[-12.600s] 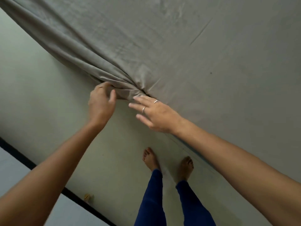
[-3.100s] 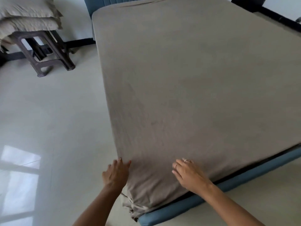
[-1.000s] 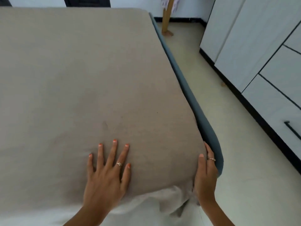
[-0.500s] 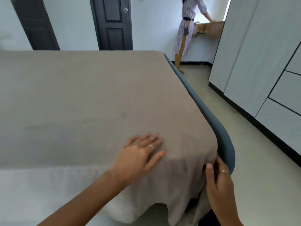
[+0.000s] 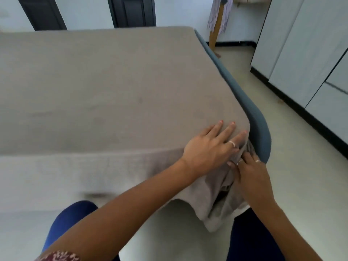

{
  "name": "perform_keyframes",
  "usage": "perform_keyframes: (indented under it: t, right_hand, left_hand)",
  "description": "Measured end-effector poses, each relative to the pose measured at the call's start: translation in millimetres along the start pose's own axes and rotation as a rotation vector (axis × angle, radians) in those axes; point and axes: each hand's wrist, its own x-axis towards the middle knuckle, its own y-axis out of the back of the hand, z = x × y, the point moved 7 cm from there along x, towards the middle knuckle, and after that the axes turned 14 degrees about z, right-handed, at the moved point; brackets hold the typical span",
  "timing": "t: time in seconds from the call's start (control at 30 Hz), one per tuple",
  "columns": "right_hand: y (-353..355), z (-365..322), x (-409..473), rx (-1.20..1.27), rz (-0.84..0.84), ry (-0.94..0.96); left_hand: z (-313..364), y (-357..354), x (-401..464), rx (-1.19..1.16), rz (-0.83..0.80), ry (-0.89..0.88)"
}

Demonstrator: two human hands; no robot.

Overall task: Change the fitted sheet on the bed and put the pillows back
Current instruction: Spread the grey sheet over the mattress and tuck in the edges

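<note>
The grey-beige fitted sheet lies smooth over the mattress top. Its near right corner hangs loose in bunched folds beside the blue padded bed frame. My left hand rests flat on the mattress corner, fingers straight and spread on the fabric. My right hand is against the side of that corner, between the folds and the frame. Its fairly straight fingers push into the gathered sheet, and their tips are hidden under the cloth. No pillows are in view.
White wardrobe doors with a black plinth run along the right, with a strip of pale floor between them and the bed. Two dark doors stand in the far wall. A person's patterned dress shows at the back right. My blue-trousered knee is below.
My left hand slid right to the very corner of the mattress. My right hand moved up and in against the gathered corner fabric. The view tipped downward.
</note>
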Motion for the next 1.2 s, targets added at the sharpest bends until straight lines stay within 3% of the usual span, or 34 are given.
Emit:
perform_keyframes:
  t: [0.33, 0.63, 0.8, 0.93, 1.2]
  right_hand:
    - [16.9, 15.8, -26.2, 0.04, 0.119, -0.093]
    - [6.2, 22.3, -38.4, 0.019, -0.132, -0.352]
    - [38.5, 14.7, -47.3, 0.283, 0.267, -0.558]
    - [27.9, 16.0, -34.7, 0.367, 0.264, -0.613]
    - [9.3, 15.5, -41.4, 0.53, 0.382, -0.643]
  left_hand:
    - [11.0, -4.3, -4.4, 0.058, 0.05, -0.081]
    - [22.7, 15.2, -22.3, 0.02, 0.045, -0.086]
    - [-17.5, 44.0, -65.1, 0.138, 0.202, -0.075]
    - [-19.9, 31.5, -71.1, 0.246, 0.189, -0.214]
    - [-13.9, 17.2, -74.2, 0.358, 0.299, -0.222]
